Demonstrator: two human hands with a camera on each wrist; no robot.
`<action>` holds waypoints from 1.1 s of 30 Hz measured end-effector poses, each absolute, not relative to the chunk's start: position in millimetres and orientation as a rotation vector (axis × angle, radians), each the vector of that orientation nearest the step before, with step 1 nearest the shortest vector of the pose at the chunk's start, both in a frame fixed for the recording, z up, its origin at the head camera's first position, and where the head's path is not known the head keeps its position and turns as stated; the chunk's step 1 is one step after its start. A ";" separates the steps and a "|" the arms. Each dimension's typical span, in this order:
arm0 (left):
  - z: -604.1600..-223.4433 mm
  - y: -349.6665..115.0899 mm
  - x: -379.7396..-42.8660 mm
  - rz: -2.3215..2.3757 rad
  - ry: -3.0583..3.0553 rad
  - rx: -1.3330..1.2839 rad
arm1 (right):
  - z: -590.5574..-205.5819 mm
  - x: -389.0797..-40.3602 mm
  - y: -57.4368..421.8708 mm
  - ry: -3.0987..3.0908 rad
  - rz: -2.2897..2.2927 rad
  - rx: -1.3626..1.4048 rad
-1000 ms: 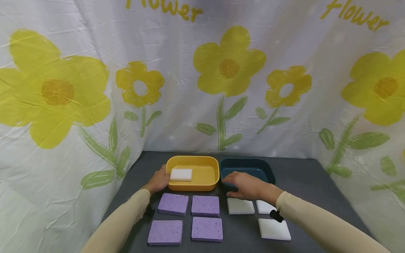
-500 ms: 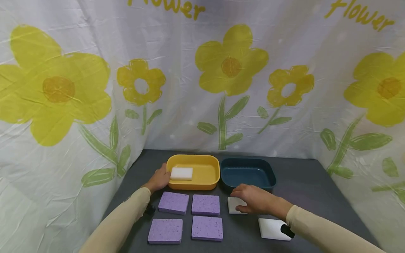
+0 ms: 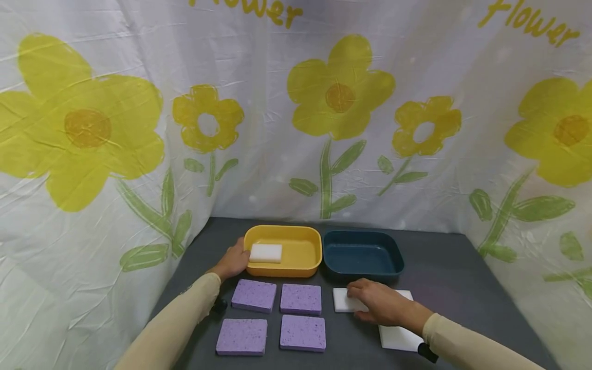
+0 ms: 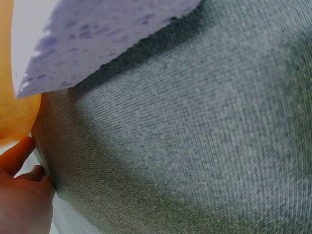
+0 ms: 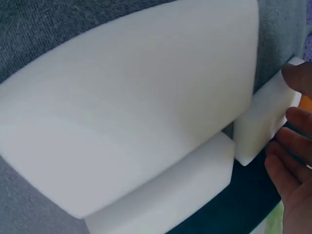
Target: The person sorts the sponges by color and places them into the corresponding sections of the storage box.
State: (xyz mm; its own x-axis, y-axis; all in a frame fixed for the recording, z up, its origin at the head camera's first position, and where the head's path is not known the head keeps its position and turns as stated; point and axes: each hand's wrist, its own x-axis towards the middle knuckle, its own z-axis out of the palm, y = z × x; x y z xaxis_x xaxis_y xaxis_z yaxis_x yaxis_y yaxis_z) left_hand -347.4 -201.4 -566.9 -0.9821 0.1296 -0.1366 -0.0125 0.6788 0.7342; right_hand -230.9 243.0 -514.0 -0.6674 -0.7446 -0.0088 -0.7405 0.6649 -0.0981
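Spanning white block (image 3: 341, 301), right hand (image 3: 383, 304) half-spread, left hand (image 3: 234, 261) touching yellow tray (image 3: 288, 270)

Head view: soft, diffuse, middling indoor light; the white curtain (image 3: 268, 169) carries grey-violet shading between its folds, while the dark table (image 3: 435, 272) reads dim; wide-angle stretching enlarges the printed flowers (image 3: 88, 128) toward the sides; the white blocks (image 3: 399, 337) are the brightest spots on the table, nearly textureless. Left wrist view: grainy, with a dark shadow beneath the purple sponge (image 4: 107, 39), a washed-out pale edge on it, and the left hand (image 4: 24, 190) dim and reddish. Right wrist view: hazy; the nearest block's edges bow; the right hand's (image 5: 292, 180) uppermost digit falls in shade.
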 end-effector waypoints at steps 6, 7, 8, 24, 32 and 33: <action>-567.2 -202.0 -347.0 1.189 2.710 0.090 | -521.8 -232.8 244.2 2.842 -0.155 -1.247; -567.2 -201.9 -346.9 1.191 2.708 0.086 | -523.0 -233.5 244.0 2.842 -0.158 -1.236; -567.0 -201.6 -346.7 1.195 2.702 0.082 | -524.1 -234.1 243.9 2.842 -0.162 -1.226; -563.2 -200.0 -347.1 1.180 2.702 0.077 | -510.8 -238.7 242.6 2.816 -0.171 -1.196; -562.3 -200.2 -347.1 1.189 2.680 0.065 | -484.0 -239.2 237.8 2.828 -0.193 -1.262; -562.6 -200.5 -347.6 1.188 2.682 0.068 | -479.9 -240.2 236.5 2.824 -0.202 -1.262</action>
